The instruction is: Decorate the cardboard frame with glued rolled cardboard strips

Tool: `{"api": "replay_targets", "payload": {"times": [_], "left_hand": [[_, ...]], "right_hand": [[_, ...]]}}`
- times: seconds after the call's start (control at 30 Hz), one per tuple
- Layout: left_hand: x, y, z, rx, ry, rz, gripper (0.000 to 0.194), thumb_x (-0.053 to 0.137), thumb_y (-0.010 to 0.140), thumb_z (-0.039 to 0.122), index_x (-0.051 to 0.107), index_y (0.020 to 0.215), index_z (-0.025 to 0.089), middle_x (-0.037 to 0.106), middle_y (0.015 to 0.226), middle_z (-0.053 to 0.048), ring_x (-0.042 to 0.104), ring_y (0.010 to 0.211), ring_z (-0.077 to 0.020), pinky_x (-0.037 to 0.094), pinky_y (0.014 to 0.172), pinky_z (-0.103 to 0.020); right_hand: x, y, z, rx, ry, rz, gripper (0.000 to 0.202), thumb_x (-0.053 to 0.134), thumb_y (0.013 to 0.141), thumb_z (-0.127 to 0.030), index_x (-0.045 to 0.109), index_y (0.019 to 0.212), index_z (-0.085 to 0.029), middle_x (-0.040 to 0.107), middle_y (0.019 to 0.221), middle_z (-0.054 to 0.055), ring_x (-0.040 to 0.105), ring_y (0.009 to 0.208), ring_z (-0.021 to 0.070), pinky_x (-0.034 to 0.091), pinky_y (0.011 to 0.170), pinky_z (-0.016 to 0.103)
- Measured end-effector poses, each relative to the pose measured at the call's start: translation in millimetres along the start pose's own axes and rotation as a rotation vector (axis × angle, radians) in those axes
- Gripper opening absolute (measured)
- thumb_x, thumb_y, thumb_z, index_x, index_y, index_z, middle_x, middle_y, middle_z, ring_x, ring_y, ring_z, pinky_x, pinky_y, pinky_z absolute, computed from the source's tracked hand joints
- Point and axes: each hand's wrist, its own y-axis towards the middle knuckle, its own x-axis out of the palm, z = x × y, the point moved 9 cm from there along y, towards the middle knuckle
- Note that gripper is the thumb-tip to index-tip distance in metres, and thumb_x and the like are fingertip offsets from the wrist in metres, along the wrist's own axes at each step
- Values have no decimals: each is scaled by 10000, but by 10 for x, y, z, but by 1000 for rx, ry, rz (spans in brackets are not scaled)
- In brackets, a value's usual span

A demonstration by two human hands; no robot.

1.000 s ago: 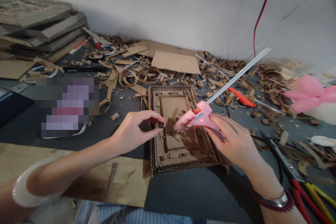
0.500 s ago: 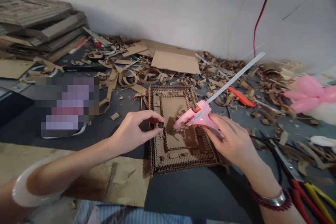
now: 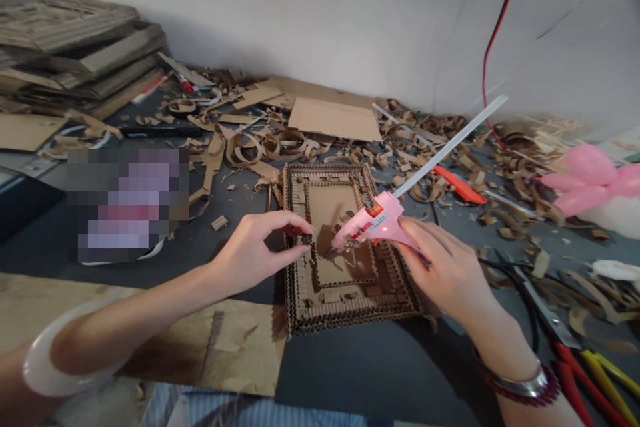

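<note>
My right hand [image 3: 445,268] grips the pink plastic glue gun [image 3: 387,221], nozzle [image 3: 331,250] slanting down-left toward my left hand [image 3: 257,245]; whether those near-meeting fingertips pinch anything, can't tell. Brown rectangular corrugated-cardboard frame [image 3: 350,317] beneath both, long axis running away.

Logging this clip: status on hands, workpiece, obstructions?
Right hand gripping pink plastic glue gun. Left hand at left side of brown rectangular cardboard frame. Curled brown cardboard scraps behind.

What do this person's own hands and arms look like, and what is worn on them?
The left hand and right hand are ungloved. The left forearm wears a white bangle; the right wrist, a silver bangle and a dark red bracelet, seemingly beaded. No sleeves show.
</note>
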Motion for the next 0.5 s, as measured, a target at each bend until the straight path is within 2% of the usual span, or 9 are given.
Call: {"api": "replay_targets", "payload": {"times": [0.23, 0.5], "left_hand": [[-9, 0, 0, 10, 28, 2, 142, 605, 747, 217, 629, 874, 159, 688, 872, -37, 638, 765, -142, 519, 740, -235], [-14, 2, 4, 7, 18, 8, 136, 607, 743, 205, 627, 872, 164, 688, 868, -31, 639, 764, -140, 519, 742, -236]], "right_hand": [[-132, 6, -63, -38, -2, 59, 382, 592, 758, -61, 522, 1117, -173, 676, 906, 84, 640, 758, 197, 530, 717, 332], [-196, 13, -104, -49, 20, 39, 383, 590, 751, -49, 536, 1099, -201, 670, 931, 73, 633, 805, 194, 524, 755, 342]]}}
